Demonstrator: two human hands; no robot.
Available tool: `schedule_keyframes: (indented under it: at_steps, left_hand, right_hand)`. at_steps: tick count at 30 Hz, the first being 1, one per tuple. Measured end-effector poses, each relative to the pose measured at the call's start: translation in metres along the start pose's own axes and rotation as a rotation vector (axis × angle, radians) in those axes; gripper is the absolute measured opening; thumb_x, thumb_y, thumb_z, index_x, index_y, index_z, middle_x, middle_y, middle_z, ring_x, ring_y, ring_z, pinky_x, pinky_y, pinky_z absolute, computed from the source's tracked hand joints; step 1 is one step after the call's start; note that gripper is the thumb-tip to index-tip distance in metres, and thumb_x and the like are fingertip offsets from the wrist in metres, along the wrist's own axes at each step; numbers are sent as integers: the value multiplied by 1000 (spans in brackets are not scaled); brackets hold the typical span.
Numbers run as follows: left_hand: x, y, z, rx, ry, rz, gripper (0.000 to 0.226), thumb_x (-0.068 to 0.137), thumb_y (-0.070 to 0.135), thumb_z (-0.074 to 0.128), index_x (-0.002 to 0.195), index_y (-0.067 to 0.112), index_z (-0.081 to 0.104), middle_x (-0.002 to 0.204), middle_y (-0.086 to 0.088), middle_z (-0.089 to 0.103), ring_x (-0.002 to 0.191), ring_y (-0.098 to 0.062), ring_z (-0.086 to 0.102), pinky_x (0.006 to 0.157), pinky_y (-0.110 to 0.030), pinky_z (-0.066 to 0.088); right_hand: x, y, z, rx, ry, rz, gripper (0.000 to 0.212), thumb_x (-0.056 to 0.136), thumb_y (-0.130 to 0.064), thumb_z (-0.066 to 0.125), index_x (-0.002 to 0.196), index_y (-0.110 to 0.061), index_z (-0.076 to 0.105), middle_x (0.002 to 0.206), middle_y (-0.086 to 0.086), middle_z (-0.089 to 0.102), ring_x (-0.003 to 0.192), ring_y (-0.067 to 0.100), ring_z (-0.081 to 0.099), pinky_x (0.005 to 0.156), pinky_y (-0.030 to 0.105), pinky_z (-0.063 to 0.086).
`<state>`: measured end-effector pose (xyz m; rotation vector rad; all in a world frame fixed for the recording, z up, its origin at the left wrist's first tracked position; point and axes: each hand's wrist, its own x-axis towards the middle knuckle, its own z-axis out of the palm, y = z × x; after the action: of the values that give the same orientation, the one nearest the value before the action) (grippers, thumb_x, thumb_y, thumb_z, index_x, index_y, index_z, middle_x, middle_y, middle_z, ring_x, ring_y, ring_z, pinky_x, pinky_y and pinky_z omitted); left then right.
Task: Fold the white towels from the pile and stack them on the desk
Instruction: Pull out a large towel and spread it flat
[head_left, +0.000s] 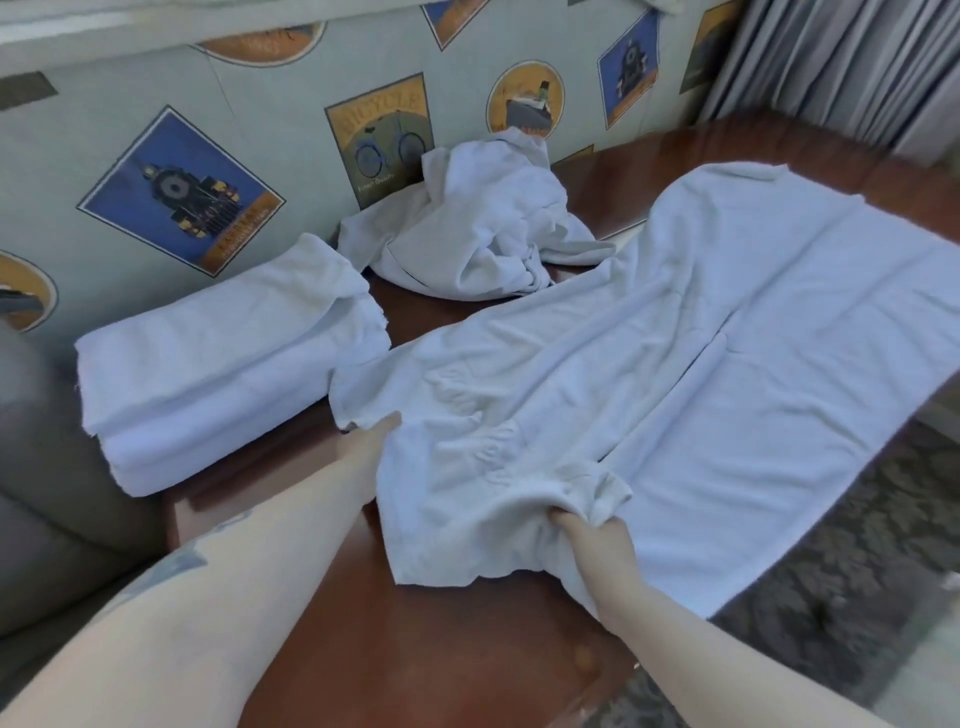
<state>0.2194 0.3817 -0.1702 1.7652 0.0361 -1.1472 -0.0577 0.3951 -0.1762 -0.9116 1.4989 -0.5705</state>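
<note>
The towel (649, 374) lies spread along the reddish-brown worktop (415, 649), running from just in front of me toward the far right, where its far end reaches the worktop's curved edge. Its near end is rumpled and bunched. My right hand (597, 540) grips that near edge, fingers (563, 519) curled into a gathered fold of cloth. My left hand (371, 441) is at the towel's left edge, a little farther out; most of it is tucked under the cloth, so I cannot tell whether those fingers are spread or pinching. My left forearm crosses the worktop toward it.

Left of the spread towel, just beside its edge, sits the stack (223, 364) of folded white towels, layered flat near the worktop's left side. Farther back, between the stack and the far end of the spread towel, the pile (478, 228) of unfolded towels is heaped against the wall (156, 130), which is covered with train, bicycle and ship pictures. A grey curtain (841, 57) hangs at the far right, and patterned carpet (857, 545) shows below the worktop's right edge.
</note>
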Motion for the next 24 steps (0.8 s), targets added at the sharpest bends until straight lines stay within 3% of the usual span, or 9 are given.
schedule_keyframes:
  at_steps: [3,5,9,11,13,16,20,22,24]
  left_hand:
    - [-3,5,-5,-159,-230,-46,33,83,29,73,113,14,69,111,-9,72,95,-29,70,83,-41,57]
    - [-2,13,-11,-266,-299,-6,26,84,24,68,108,13,71,104,-9,75,85,-27,74,67,-35,58]
    - [-6,33,-23,-438,-426,40,42,77,27,67,116,11,70,116,-10,71,101,-26,71,81,-38,56]
    - [-13,35,-24,-414,-480,48,35,75,26,67,104,10,77,111,-11,73,98,-26,71,78,-36,58]
    - [-20,36,-24,-358,-508,51,25,76,20,64,92,9,79,100,-9,75,89,-25,73,73,-35,60]
    - [-33,36,-26,-312,-507,45,20,77,17,64,87,8,79,89,-6,75,80,-22,73,70,-34,60]
    - [-47,35,-38,-301,-463,109,22,84,14,59,77,10,79,79,-4,74,72,-17,72,63,-28,59]
    - [-55,42,-49,-298,-412,172,39,94,14,49,69,10,79,73,-3,74,66,-15,72,54,-26,58]
    - [-67,52,-62,-319,-361,224,38,93,14,51,65,9,77,68,-3,74,61,-13,71,50,-24,57]
  right_hand:
    - [-8,8,-5,2,-86,26,10,86,-15,63,95,-17,67,86,4,73,77,17,71,58,26,54]
    - [-11,11,-7,-18,-172,26,13,84,-13,67,97,-16,69,86,4,75,86,22,72,72,34,60]
    - [-23,9,-5,-15,-381,14,23,58,-22,79,80,-21,77,89,2,76,88,15,73,77,27,58]
    - [-29,7,-1,-41,-407,-2,30,46,-31,82,75,-27,78,89,0,77,89,13,72,86,28,56]
    - [-34,4,3,7,-458,-4,21,61,-22,82,80,-17,79,91,2,77,93,14,72,90,28,55]
    - [-46,-3,2,80,-520,26,17,88,0,65,89,-15,74,90,-2,77,87,6,72,71,12,53]
    - [-66,-6,-1,34,-558,23,17,92,-6,63,95,-21,72,91,-12,76,87,-3,69,69,7,48]
    - [-74,-4,-1,20,-600,20,18,93,-6,61,103,-19,68,98,-8,75,92,0,69,72,9,49]
    - [-80,-1,1,26,-659,38,22,93,-3,59,110,-15,65,111,1,72,101,5,67,78,13,50]
